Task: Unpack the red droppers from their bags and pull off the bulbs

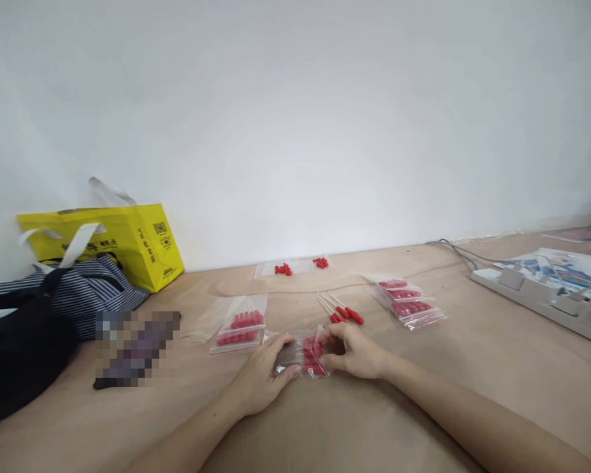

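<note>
A small clear plastic bag (289,359) with several red pieces (312,355) inside lies between my hands, low over the table. My left hand (262,376) pinches the bag's left side between thumb and fingers. At its right side, my right hand (355,352) is closed on the bag, fingers and thumb curled around the edge by the red pieces. Just beyond the right hand lie several loose pale sticks with thick red ends (349,315). To the left are zip bags of red-ended sticks (247,320), partly overlapping.
More filled zip bags (408,301) overlap at the right. Near the wall lies a clear bag with small red pieces (283,269). A white power strip (536,299) with cables stands right. A yellow bag (150,246), a striped bag (93,289) and a black item (27,361) occupy the left.
</note>
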Available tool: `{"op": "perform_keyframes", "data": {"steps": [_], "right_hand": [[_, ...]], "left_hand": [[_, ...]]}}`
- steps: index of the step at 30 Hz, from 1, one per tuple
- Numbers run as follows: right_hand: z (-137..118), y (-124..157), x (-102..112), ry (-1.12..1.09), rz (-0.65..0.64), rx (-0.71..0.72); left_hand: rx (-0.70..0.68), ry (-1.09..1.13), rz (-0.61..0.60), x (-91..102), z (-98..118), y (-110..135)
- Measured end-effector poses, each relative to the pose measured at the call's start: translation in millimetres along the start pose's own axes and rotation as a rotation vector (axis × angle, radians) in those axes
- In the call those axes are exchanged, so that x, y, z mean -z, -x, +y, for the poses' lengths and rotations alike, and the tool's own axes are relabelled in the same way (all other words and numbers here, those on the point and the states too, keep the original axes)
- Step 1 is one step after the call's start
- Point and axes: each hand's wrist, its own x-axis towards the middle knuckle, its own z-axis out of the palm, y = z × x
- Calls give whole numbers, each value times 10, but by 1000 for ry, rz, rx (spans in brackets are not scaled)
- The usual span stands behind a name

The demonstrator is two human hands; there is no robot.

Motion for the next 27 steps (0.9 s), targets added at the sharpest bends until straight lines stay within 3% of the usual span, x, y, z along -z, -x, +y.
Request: {"op": "perform_keyframes", "data": {"steps": [6, 11, 16, 21, 24, 27], "right_hand": [[24, -18, -66, -134, -48, -82], [-9, -30, -121, -147, 17, -83], [9, -25, -15, -177, 73, -197], [-3, 16, 167, -379, 17, -373], [-25, 26, 161, -524, -2, -408], [-13, 6, 79, -527, 56, -398]], "left_hand": [[8, 4, 7, 3, -1, -8], [-4, 23, 10, 0, -15, -11], [12, 41, 3, -14, -58, -11], [15, 41, -8, -15, -73, -8], [24, 17, -9, -8, -60, -9], [25, 3, -6, -3, -49, -10]]}}
